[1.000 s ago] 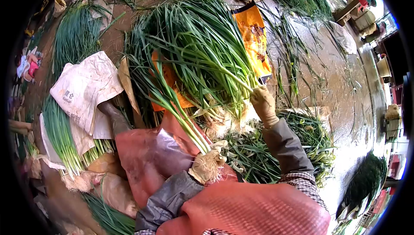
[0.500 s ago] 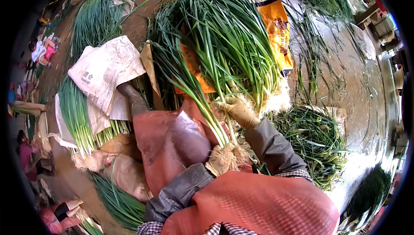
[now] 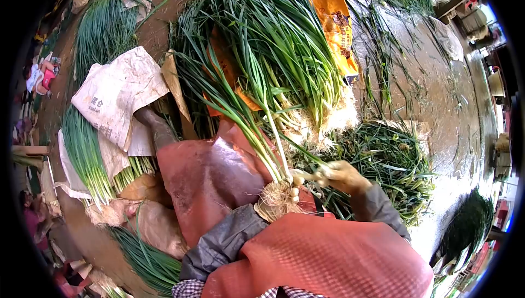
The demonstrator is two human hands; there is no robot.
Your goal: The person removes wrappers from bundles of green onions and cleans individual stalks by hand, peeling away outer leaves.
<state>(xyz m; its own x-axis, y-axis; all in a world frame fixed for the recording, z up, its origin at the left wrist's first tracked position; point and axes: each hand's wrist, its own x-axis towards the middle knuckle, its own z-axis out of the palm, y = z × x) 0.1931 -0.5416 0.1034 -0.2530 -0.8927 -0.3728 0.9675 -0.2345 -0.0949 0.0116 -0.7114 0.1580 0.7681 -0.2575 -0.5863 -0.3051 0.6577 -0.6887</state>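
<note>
My left hand [image 3: 279,202], in a pale glove, is wrapped round the root ends of a few green-leaved stalks [image 3: 260,143] above the red apron [image 3: 202,177]. Stringy roots cover part of its fingers. To its right, my gloved right hand [image 3: 342,177] pinches a thin leafy strip [image 3: 301,148] that reaches back to the held stalks. Beyond both hands lies a big heap of long green stalks [image 3: 273,41], its white roots facing right and towards me. Beneath my right hand spreads a pile of loose leaves [image 3: 383,161].
An orange printed bag [image 3: 334,27] lies beside the heap. At the left are a white sack [image 3: 123,95] and bundled stalks [image 3: 87,155]. More greens [image 3: 465,227] lie at the right on the wet floor [image 3: 437,106]. Other people show at the far left edge.
My right hand went from the heap to the held stalks, then moved right with a leafy strip in its fingers. My left hand keeps its hold, now with one more stalk.
</note>
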